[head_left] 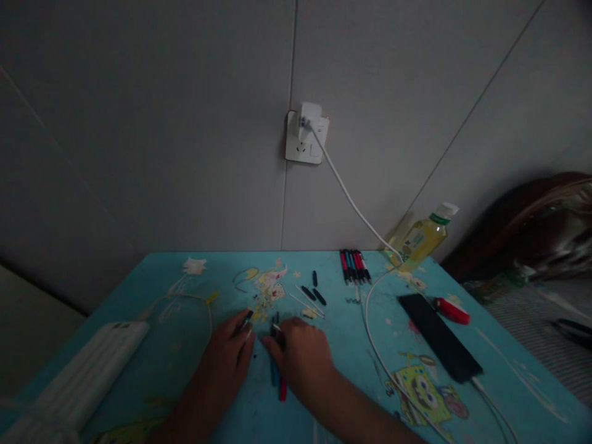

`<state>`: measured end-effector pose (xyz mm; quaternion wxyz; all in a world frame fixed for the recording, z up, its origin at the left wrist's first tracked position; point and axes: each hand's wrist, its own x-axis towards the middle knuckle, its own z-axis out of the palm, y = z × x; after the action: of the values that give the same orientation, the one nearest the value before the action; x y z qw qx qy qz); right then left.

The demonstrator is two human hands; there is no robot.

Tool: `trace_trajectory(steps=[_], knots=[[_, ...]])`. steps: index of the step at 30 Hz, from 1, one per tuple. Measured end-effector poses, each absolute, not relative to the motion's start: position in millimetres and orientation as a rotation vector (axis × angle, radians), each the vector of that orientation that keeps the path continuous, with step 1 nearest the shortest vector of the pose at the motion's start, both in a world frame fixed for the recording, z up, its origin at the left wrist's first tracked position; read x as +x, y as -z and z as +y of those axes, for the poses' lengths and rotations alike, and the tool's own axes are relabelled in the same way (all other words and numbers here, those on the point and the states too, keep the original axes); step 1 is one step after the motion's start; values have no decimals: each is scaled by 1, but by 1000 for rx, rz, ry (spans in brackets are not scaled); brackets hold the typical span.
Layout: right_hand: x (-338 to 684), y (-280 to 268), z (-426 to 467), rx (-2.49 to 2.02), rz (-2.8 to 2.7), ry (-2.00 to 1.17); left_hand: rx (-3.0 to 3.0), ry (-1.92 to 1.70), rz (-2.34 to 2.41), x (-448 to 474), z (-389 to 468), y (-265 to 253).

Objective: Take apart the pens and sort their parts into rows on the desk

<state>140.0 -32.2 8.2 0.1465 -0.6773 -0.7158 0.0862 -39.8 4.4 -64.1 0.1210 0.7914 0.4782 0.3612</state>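
Note:
My left hand [227,348] is closed around a slim dark pen piece [248,318], whose end sticks out past the fingertips. Thumb and fingers of my right hand [300,348] close over the upper end of a pen lying on the table. Below that hand show a blue pen barrel [274,372] and a red pen barrel [282,390]. Several black pen parts [319,297] and thin white refills [305,304] lie just beyond my right hand. Small loose bits [263,302] are scattered ahead of my left hand. What exactly the fingertips grip is partly hidden.
Several red, blue and white pens [355,267] lie in a row at the back. A tilted drink bottle [423,239], a black phone-like slab [439,336] and a red object [452,311] are at right. A white cable [370,314] crosses the table; a power strip [92,370] lies left.

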Motion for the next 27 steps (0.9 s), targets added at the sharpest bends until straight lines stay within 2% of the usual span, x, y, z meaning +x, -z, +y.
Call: trace_trajectory(steps=[3, 8, 13, 27], knots=[[169, -29, -10, -2012, -2052, -102, 2273, -1099, 1414, -39, 4, 67], [262, -56, 44, -2405, -1789, 157, 2290, -1141, 1399, -39, 4, 68], [315, -39, 65, -2606, -1687, 161, 2351, -1129, 1409, -38, 1, 69], [345, -17, 75, -2731, -1642, 122, 2372, -1128, 1410, -38, 0, 67]])
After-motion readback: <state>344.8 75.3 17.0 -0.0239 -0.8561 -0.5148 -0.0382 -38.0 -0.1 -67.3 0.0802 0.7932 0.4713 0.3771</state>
